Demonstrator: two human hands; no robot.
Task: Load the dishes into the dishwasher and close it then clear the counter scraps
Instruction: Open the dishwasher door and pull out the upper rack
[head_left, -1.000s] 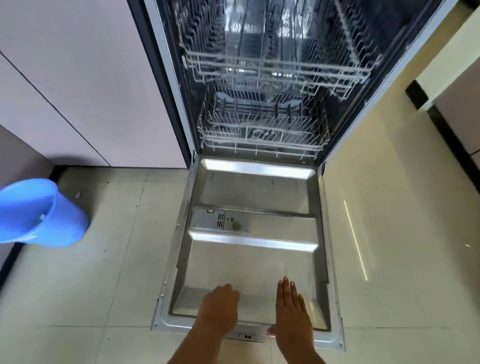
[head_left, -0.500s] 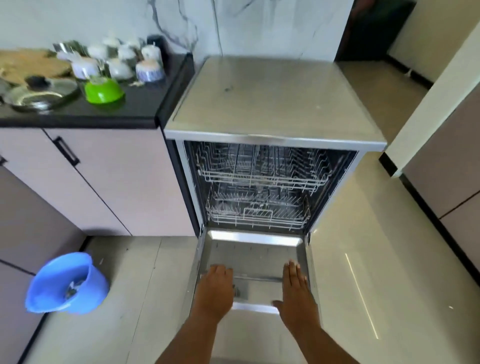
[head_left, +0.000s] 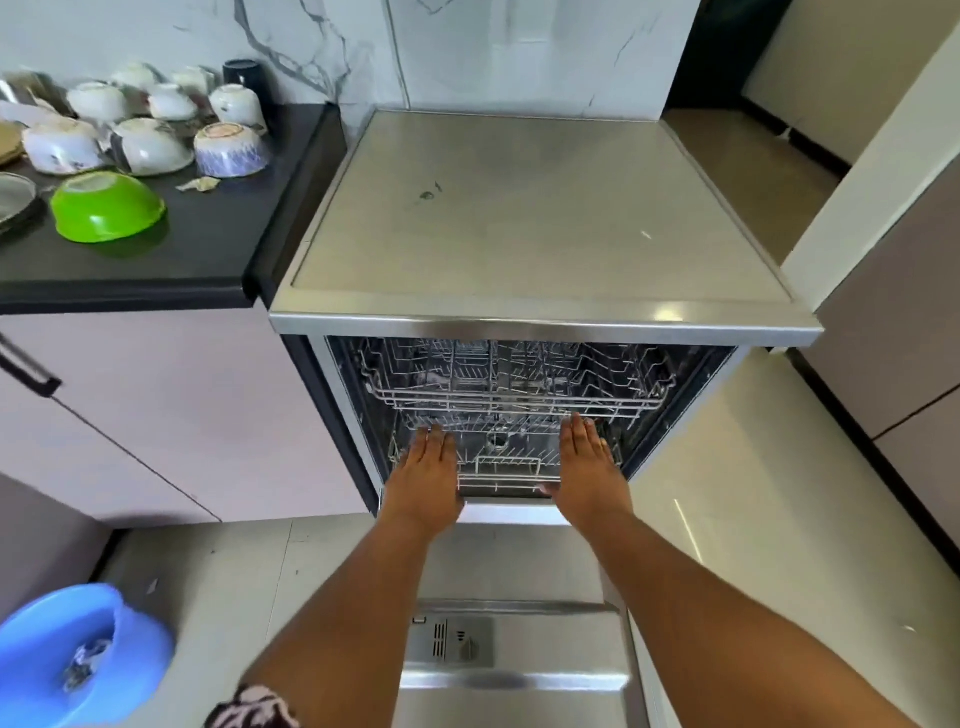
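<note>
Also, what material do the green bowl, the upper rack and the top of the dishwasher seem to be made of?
Green bowl: probably plastic, from its saturated even colour and soft gloss. Upper rack: metal wire, apparently with a pale coating, seen as thin grey rods. Dishwasher top: looks like brushed stainless steel, matte grey with a bright front edge.

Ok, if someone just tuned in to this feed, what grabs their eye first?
The open dishwasher at centre, racks bare, with the left hand and right hand stretched flat toward the lower rack. Then the green bowl upside down on the black counter, and the blue bucket bottom left.
</note>
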